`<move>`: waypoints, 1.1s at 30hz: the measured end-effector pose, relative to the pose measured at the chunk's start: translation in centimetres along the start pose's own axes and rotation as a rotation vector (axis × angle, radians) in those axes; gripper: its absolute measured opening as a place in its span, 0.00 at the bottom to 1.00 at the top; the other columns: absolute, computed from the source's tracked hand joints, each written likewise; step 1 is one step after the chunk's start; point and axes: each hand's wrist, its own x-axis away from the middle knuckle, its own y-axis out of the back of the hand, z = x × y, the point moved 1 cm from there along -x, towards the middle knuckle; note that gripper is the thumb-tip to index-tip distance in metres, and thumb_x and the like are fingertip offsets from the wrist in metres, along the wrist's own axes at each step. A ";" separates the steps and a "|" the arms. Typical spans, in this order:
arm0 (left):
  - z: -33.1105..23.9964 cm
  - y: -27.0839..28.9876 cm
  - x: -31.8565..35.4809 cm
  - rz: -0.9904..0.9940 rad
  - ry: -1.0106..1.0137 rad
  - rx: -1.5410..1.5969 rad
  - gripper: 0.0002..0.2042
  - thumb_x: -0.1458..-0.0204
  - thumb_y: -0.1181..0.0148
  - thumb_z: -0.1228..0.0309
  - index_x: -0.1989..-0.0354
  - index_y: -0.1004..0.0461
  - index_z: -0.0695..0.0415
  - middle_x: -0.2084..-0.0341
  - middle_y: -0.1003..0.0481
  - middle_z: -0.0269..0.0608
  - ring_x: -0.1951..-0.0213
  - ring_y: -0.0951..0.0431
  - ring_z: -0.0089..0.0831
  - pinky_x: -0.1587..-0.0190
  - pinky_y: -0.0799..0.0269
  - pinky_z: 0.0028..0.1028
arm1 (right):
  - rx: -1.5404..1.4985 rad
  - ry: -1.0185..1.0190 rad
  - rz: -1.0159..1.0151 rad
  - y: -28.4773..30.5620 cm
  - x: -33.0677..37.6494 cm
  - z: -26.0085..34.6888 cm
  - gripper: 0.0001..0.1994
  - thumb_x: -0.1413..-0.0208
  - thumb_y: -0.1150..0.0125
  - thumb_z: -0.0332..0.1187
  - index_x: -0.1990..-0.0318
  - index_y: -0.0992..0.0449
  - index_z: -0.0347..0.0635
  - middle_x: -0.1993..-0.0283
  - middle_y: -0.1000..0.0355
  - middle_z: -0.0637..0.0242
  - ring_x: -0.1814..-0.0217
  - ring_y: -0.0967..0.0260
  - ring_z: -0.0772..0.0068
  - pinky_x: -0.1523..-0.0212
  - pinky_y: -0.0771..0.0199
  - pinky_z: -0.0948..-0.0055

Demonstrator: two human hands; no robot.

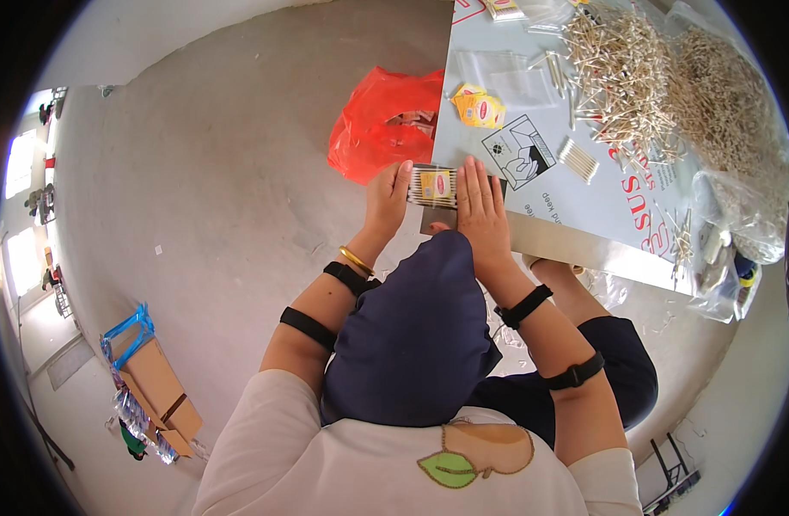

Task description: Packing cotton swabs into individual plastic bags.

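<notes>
Between my hands, at the left front corner of the table, lies a clear pack of cotton swabs with a yellow and red label. Its swabs lie side by side across it. My left hand grips the left edge, thumb uppermost, with its other fingers partly hidden. Along the right edge my right hand lies flat, fingers stretched out and close together. A dark, shiny plate shows beneath the pack, partly covered by my cap's brim.
Loose cotton swabs form a big heap at the table's far right, beside a swab-filled clear bag. Yellow label cards, clear bags and a small row of swabs lie nearer. A red plastic bag hangs beside the table's left edge.
</notes>
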 end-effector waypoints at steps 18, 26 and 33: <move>-0.2 -0.4 0.1 -0.026 -0.095 -0.141 0.20 0.26 0.56 0.61 0.70 0.32 0.63 0.79 0.34 0.38 0.73 0.36 0.24 0.68 0.35 0.32 | 0.042 -0.016 0.033 -0.4 -0.1 0.4 0.55 0.42 0.45 0.66 0.23 0.55 0.25 0.17 0.61 0.44 0.13 0.68 0.47 0.17 0.66 0.49; -0.6 -0.5 0.0 -0.076 -0.118 -0.129 0.22 0.27 0.55 0.59 0.68 0.29 0.64 0.76 0.27 0.57 0.73 0.27 0.52 0.68 0.33 0.41 | 0.058 -0.029 0.052 -0.2 -0.3 0.8 0.54 0.41 0.45 0.64 0.23 0.55 0.26 0.17 0.62 0.44 0.13 0.68 0.47 0.17 0.68 0.51; 1.0 0.7 -0.2 0.010 0.032 -0.056 0.23 0.27 0.54 0.56 0.69 0.28 0.63 0.79 0.29 0.46 0.75 0.28 0.37 0.69 0.34 0.36 | -0.042 0.026 0.008 0.7 -0.3 0.2 0.46 0.36 0.45 0.57 0.24 0.50 0.26 0.18 0.58 0.44 0.14 0.65 0.47 0.18 0.64 0.51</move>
